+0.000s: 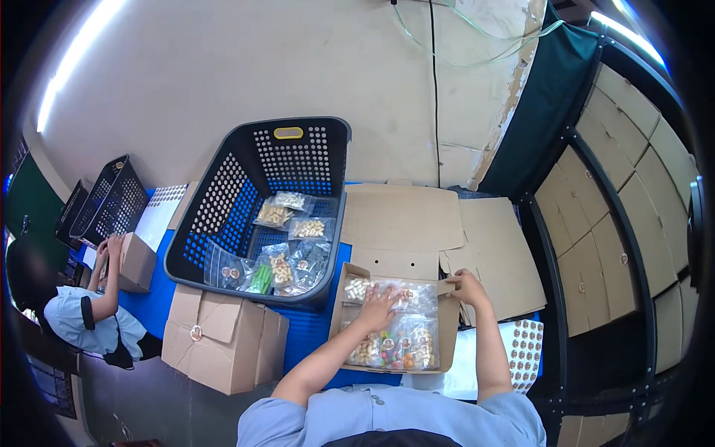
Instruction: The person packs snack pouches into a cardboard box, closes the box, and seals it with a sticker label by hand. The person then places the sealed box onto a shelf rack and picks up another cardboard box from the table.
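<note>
In front of me stands an open cardboard box (337, 316) packed with clear plastic bags. My left hand (378, 307) lies flat on the upper bags, fingers spread and holding nothing. Under it are a bag of white pieces (357, 289) and a clear bag (423, 298) reaching to the right wall. Nearer to me in the box sit bags of mixed coloured pieces (402, 344). My right hand (468, 287) is closed at the box's right side, fingers pinching a cardboard flap (448, 286).
A black perforated basket (170, 261) with several bags stands behind left. A closed, stickered carton (223, 343) is at its front. Flat cardboard (499, 253) and sticker sheets (525, 346) lie right, beside a carton-filled rack (566, 130). At far left a person (97, 309) handles another carton (139, 262).
</note>
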### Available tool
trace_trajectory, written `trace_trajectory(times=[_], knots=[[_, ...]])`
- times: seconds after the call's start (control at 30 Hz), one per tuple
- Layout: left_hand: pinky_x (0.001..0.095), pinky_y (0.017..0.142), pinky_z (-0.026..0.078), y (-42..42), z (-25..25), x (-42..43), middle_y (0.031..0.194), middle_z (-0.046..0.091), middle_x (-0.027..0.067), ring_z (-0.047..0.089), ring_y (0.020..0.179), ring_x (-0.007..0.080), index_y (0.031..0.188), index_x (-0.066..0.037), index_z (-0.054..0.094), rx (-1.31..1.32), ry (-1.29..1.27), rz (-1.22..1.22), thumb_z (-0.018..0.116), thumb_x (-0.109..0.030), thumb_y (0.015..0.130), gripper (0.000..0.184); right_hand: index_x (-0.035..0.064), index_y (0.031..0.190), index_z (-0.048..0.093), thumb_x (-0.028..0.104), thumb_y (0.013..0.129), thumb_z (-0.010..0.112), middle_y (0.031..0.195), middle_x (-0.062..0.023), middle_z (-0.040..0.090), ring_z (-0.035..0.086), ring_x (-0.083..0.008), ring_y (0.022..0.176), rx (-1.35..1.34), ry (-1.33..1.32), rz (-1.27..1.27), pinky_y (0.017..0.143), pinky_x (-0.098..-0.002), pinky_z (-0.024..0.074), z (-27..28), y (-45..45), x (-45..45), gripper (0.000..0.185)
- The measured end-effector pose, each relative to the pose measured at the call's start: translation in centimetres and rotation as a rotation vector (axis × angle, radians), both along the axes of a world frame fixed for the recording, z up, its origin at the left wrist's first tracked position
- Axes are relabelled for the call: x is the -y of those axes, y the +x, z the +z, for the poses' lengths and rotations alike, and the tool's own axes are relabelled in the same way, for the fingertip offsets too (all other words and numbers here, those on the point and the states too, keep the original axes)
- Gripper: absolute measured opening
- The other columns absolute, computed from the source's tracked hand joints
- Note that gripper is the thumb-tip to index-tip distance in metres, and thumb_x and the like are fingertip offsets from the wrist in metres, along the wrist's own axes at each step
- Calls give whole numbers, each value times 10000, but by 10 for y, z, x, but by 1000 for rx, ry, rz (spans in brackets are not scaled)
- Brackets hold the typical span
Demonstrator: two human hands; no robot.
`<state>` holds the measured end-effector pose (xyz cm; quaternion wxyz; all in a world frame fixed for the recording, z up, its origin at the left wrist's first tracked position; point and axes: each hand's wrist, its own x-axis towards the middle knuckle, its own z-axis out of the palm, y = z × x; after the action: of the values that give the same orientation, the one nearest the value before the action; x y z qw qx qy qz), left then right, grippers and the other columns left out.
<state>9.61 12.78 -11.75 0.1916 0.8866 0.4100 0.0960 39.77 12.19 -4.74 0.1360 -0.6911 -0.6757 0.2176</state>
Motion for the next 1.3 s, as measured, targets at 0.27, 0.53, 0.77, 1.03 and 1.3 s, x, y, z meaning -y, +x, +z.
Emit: trace_trajectory(times=[0.27, 0.53, 0.77, 1.03, 1.3], knots=[[571, 1128, 94, -6, -2, -4, 1527, 231, 126, 149, 1396, 445, 1429, -298, 350, -44, -98, -49, 521, -359, 902, 557, 41, 907, 717, 199, 758, 704, 971, -169, 612, 570, -324, 950, -107, 277, -228, 866, -386, 464, -37, -6, -30, 218], [556, 1123, 143, -15, 48, -29, 1486, 276, 177, 187, 1394, 404, 1375, -157, 424, 314, 111, 112, 563, -248, 855, 546, -41, 870, 678, 281, 892, 613, 783, -168, 671, 636, -235, 712, -435, 180, -303, 694, -323, 488, -56, -26, -50, 329], [429, 1082, 311, -52, 13, -77, 1415, 339, 227, 339, 1316, 385, 1383, -81, 371, 358, -110, 619, 567, -200, 858, 573, -23, 985, 670, 283, 816, 715, 841, -72, 690, 638, -164, 815, -853, 93, -259, 819, -300, 481, -57, -20, -33, 352], [443, 1034, 327, -67, -51, -97, 1327, 462, 218, 430, 1244, 369, 1423, -229, 327, 450, -446, 822, 422, -516, 923, 585, -15, 1089, 655, 305, 792, 734, 956, -103, 682, 635, -182, 899, -748, -43, -388, 846, -314, 488, -76, -47, -51, 443], [388, 1073, 271, -53, -44, -84, 1335, 324, 203, 348, 1238, 333, 1377, -165, 380, 824, -638, 812, 585, -398, 855, 607, 22, 1338, 462, 476, 767, 693, 1421, -228, 355, 361, -316, 1313, -994, 6, -580, 1088, -390, 272, -114, -44, -66, 766]])
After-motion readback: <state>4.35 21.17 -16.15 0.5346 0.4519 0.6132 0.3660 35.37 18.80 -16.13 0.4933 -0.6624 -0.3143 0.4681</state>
